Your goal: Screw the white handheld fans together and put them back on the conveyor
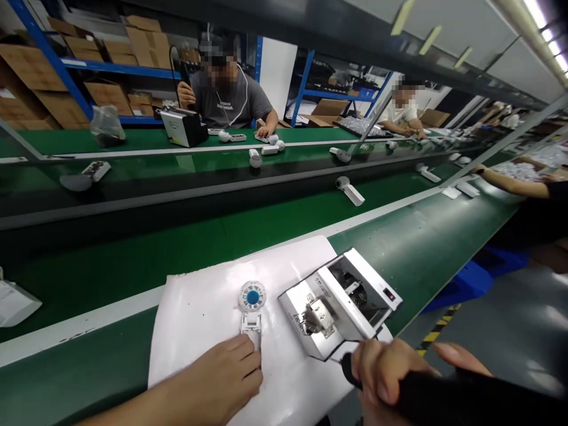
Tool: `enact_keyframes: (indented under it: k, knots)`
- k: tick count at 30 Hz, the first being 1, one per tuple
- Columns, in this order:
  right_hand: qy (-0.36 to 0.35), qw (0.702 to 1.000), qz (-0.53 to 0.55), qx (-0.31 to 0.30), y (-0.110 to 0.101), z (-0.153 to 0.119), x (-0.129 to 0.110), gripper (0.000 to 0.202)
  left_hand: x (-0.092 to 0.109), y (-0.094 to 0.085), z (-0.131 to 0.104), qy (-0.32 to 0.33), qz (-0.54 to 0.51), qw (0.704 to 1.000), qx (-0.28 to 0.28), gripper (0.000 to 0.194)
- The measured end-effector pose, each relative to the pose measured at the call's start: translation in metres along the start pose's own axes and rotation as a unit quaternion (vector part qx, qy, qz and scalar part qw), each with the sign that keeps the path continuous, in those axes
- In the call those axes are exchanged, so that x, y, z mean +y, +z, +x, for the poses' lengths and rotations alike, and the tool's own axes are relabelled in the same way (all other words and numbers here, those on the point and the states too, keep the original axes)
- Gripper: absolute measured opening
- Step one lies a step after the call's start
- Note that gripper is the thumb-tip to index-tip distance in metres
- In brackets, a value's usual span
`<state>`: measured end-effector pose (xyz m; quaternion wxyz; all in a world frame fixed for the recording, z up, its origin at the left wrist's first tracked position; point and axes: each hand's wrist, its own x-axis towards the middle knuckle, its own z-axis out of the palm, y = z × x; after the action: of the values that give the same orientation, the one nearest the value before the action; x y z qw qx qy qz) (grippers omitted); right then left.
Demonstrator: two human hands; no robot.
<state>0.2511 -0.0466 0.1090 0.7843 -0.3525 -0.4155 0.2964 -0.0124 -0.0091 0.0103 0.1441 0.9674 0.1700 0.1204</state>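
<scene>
**Inspector A:** Reference point is the white sheet (199, 319) laid on the green surface (426, 242). Report the hands.

**Inspector B:** The left hand (222, 376) rests on the sheet's near half, fingers flat and pressed down on the handle end of a small white fan part (251, 307). That is a pinning hold, not a closed grip: the palm is open and nothing is wrapped. In my judgement it keeps the part from sliding.

**Inspector A:** And the part itself?

**Inspector B:** It lies flat near the middle of the sheet, round head with a blue centre pointing away from the person, handle toward the hand.

**Inspector A:** The other hand?

**Inspector B:** The right hand (390, 370) sits off the sheet's near right corner, grip closed around a black handled tool (444, 402). Its working tip is hidden behind the fingers, so I cannot tell what kind it is.

**Inspector A:** Anything adjoining?

**Inspector B:** A white and metal feeder box (341, 302) stands on the sheet's right edge, just beside the part, apparently within easy reach of the tool hand. Beyond the sheet, similar white units (350, 190) lie on the belt, and other people sit at the far side.
</scene>
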Motion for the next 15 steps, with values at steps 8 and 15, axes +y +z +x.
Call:
enact_keyframes:
  k: [8,15]
  knots:
    - [-0.147,0.978,-0.148,-0.012,0.054,0.019,0.06,0.061,0.002,0.008,0.003,0.102,-0.024,0.993,0.057,0.017]
    - [-0.068,0.992,-0.1,-0.036,0.068,-0.002,0.057,0.062,0.006,0.017,-0.002,0.112,-0.049,0.989,0.082,0.02]
